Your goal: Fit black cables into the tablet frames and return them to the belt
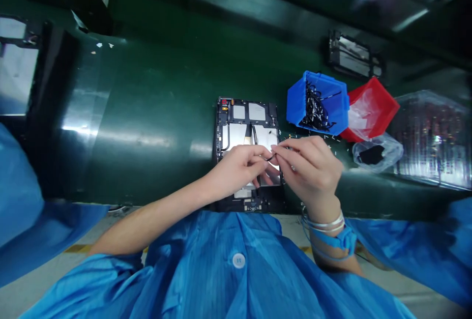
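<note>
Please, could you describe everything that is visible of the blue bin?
The blue bin is an open box with smooth-looking walls, apparently plastic. It sits on the green table, just beyond the right hand, its opening facing up. Inside lies a tangle of thin black cables with small pale marks, heaped towards the left. The red bin is close on its right; whether they touch is unclear.

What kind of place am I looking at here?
Probably an electronics assembly or repair workshop: an opened device lies on a green bench, a blue bin holds thin black pieces, and a blue wrist strap is being worn.
</note>
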`<state>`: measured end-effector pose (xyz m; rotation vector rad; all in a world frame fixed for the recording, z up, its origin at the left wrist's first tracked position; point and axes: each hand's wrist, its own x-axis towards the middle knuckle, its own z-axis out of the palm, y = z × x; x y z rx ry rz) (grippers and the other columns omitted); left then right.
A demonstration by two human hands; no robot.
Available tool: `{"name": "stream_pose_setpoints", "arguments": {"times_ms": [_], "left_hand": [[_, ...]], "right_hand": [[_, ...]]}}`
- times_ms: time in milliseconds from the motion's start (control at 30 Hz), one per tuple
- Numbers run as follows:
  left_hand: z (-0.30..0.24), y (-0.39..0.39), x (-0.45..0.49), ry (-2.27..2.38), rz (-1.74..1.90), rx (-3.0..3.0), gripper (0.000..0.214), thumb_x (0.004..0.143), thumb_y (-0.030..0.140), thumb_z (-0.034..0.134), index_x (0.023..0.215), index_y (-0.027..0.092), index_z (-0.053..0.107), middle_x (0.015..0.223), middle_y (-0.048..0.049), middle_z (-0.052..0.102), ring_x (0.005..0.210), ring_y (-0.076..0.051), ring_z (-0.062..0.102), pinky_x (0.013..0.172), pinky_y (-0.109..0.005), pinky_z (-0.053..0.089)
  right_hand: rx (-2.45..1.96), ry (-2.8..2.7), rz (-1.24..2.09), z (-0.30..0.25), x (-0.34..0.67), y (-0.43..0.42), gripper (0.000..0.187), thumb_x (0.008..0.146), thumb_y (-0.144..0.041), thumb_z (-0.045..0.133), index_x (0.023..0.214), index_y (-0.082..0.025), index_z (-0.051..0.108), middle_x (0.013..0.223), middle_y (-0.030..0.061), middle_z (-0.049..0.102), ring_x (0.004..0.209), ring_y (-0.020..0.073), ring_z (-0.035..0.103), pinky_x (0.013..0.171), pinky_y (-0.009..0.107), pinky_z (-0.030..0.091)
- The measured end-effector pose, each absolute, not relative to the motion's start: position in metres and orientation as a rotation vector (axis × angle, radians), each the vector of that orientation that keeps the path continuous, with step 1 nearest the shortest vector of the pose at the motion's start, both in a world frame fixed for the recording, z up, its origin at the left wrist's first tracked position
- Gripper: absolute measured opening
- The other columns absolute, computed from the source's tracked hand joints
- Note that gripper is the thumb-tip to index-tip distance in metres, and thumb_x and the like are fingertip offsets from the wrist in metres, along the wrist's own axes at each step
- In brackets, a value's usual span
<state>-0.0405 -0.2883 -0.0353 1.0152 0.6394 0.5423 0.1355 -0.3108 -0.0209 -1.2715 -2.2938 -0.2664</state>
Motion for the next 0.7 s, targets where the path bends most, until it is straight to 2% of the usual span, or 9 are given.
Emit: {"name": "stream_pose_setpoints", "arguments": {"times_ms": [67, 133, 167, 233, 300, 367, 500, 700], "left_hand": [[-0.027, -0.291, -0.056, 0.721, 0.618, 1.196, 0.013, 0.088, 0.021, 0.052, 0.087, 0.015, 0.064, 0.074, -0.0043, 0.07, 0.062, -0.014, 0.066, 0.059, -0.024, 0.052], [-0.023, -0.296, -0.081, 1.019, 0.85, 1.438, 0.013, 0.089, 0.024, 0.055, 0.091, 0.018, 0.067, 0.069, -0.0009, 0.067, 0.065, -0.014, 0.064, 0.068, -0.027, 0.053], [-0.023, -0.298, -0.095, 1.233, 0.986, 1.553, 0.014, 0.089, 0.022, 0.056, 0.097, 0.021, 0.067, 0.075, -0.0011, 0.067, 0.074, -0.017, 0.065, 0.076, -0.03, 0.053], [-0.032, -0.305, -0.121, 1.609, 1.167, 1.788, 0.025, 0.087, 0.016, 0.058, 0.109, 0.025, 0.066, 0.102, -0.0041, 0.069, 0.102, -0.023, 0.062, 0.094, -0.039, 0.047], [-0.048, -0.312, -0.139, 1.711, 1.167, 2.066, 0.034, 0.083, 0.011, 0.06, 0.115, 0.023, 0.063, 0.128, -0.008, 0.06, 0.12, -0.028, 0.053, 0.102, -0.047, 0.042], [-0.064, -0.321, -0.145, 1.58, 1.099, 2.273, 0.035, 0.083, 0.007, 0.059, 0.116, 0.018, 0.06, 0.133, -0.013, 0.056, 0.119, -0.029, 0.054, 0.099, -0.047, 0.046], [-0.081, -0.333, -0.139, 1.326, 0.99, 2.38, 0.033, 0.085, 0.003, 0.052, 0.117, 0.011, 0.056, 0.128, -0.0188, 0.058, 0.115, -0.027, 0.057, 0.093, -0.043, 0.051], [-0.08, -0.332, -0.137, 1.219, 0.804, 2.514, 0.045, 0.083, 0.001, 0.046, 0.127, 0.013, 0.051, 0.134, -0.0198, 0.054, 0.12, -0.03, 0.054, 0.088, -0.041, 0.051]], "right_hand": [[-1.341, -2.162, -0.175, -0.02, 0.13, -0.311, 0.014, 0.084, -0.014, 0.062, 0.083, -0.026, 0.07, 0.082, 0.0016, 0.071, 0.075, 0.0171, 0.062, 0.066, 0.033, 0.051], [-1.43, -1.945, 0.004, -0.02, 0.122, -0.312, 0.013, 0.083, -0.016, 0.063, 0.082, -0.026, 0.071, 0.079, 0.0003, 0.071, 0.073, 0.0166, 0.063, 0.066, 0.033, 0.051], [-1.467, -1.833, 0.133, -0.021, 0.117, -0.312, 0.011, 0.083, -0.017, 0.065, 0.081, -0.026, 0.071, 0.078, -0.0003, 0.071, 0.072, 0.0161, 0.064, 0.065, 0.032, 0.051], [-1.526, -1.644, 0.437, -0.023, 0.105, -0.31, 0.006, 0.079, -0.02, 0.069, 0.078, -0.024, 0.072, 0.075, -0.0007, 0.071, 0.069, 0.015, 0.064, 0.062, 0.03, 0.052], [-1.547, -1.532, 0.726, -0.027, 0.092, -0.304, 0.003, 0.075, -0.02, 0.071, 0.077, -0.023, 0.073, 0.075, -0.0001, 0.071, 0.067, 0.0135, 0.064, 0.059, 0.027, 0.051], [-1.533, -1.498, 0.963, -0.033, 0.08, -0.295, 0.006, 0.072, -0.021, 0.072, 0.079, -0.021, 0.074, 0.073, 0.0002, 0.071, 0.064, 0.0118, 0.062, 0.056, 0.026, 0.049], [-1.485, -1.505, 1.256, -0.044, 0.068, -0.274, 0.016, 0.069, -0.024, 0.075, 0.084, -0.018, 0.074, 0.067, -0.0004, 0.066, 0.059, 0.01, 0.056, 0.053, 0.024, 0.046], [-1.508, -1.611, 1.227, -0.048, 0.068, -0.259, 0.019, 0.07, -0.025, 0.074, 0.086, -0.016, 0.074, 0.064, -0.0015, 0.061, 0.056, 0.0083, 0.049, 0.051, 0.023, 0.039]]}}
